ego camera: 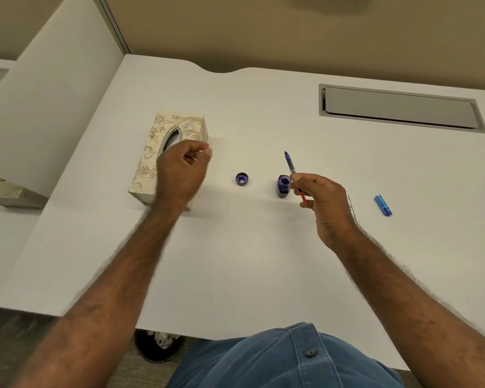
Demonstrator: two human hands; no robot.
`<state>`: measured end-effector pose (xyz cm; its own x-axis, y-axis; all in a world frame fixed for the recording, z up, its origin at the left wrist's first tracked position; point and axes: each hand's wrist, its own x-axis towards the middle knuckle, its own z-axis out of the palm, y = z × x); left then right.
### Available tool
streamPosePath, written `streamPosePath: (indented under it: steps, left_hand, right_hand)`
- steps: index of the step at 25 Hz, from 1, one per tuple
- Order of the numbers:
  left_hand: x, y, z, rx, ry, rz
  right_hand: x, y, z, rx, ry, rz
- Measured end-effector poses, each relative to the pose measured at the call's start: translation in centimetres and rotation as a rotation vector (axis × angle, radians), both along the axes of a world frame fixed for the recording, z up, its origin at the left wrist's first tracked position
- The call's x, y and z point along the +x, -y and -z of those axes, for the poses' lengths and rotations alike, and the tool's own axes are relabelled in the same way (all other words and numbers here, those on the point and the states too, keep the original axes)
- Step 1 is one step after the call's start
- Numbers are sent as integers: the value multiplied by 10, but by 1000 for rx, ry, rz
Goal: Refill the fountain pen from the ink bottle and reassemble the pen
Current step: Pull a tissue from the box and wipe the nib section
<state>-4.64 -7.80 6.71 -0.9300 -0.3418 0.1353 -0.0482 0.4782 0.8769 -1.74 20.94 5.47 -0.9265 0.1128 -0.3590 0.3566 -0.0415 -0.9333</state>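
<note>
My right hand (324, 204) grips the fountain pen's front section (291, 167), nib pointing up and away, with a red converter end below my fingers. The open ink bottle (283, 186) stands on the white desk (252, 261) just left of that hand. Its cap (242, 179) lies upside down further left. The blue pen barrel (383, 205) lies on the desk to the right. My left hand (182, 172) hovers over the tissue box (163, 152), fingers curled, pinching a bit of white tissue at the fingertips.
A grey cable hatch (401, 107) is set into the desk at the back right. A white partition (48, 107) rises at the left. Under the desk's front edge stands a dark waste bin (158, 345) with crumpled tissue.
</note>
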Motion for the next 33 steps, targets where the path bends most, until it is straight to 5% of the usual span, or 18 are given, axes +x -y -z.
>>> streamPosePath:
  steps: [5,9,18,33]
  left_hand:
    - [-6,65,12,-307,-12,-52]
    - [-16,84,18,-535,153,-55]
    - [-44,96,32,-544,236,-13]
    - [-27,83,18,-262,-62,-155]
  right_hand:
    - [-6,7,5,-8,4,-2]
    - [-9,13,6,-20,-2,15]
    - [-8,18,5,-15,-37,28]
    - [2,16,7,-19,-16,71]
